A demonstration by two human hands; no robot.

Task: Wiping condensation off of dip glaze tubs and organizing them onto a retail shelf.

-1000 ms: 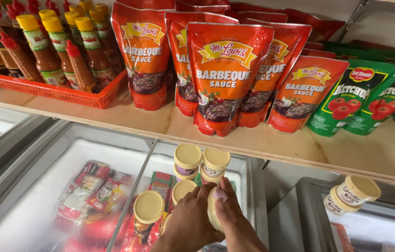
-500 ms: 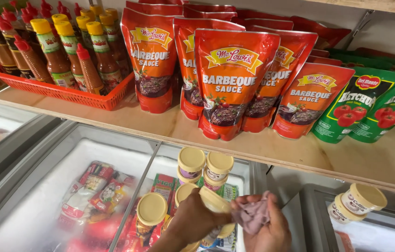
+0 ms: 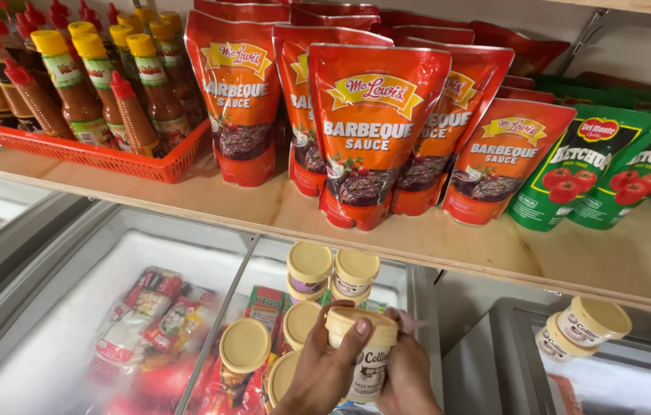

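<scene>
I have both hands on one tub [image 3: 362, 353], upright, axis vertical, above the freezer lid [image 3: 94, 307]. Left hand [image 3: 324, 367] wraps its front, thumb near the tan lid; right hand [image 3: 408, 376] cups its right side. More tubs [image 3: 333, 273] sit just behind it, shelf [image 3: 448, 242] overhead.

The small round white plastic tub with a pale yellow lid [image 3: 362, 355] is standing up straight, held low in the middle of the picture. Its lid is on tight and flat on top. The side of the tub is white with dark writing and a brown band. The left hand [image 3: 324, 370] wraps around its left side, with the thumb pressed on the edge of the lid. The right hand [image 3: 408, 374] cups its right side. The tub is just above other tubs like it.
</scene>
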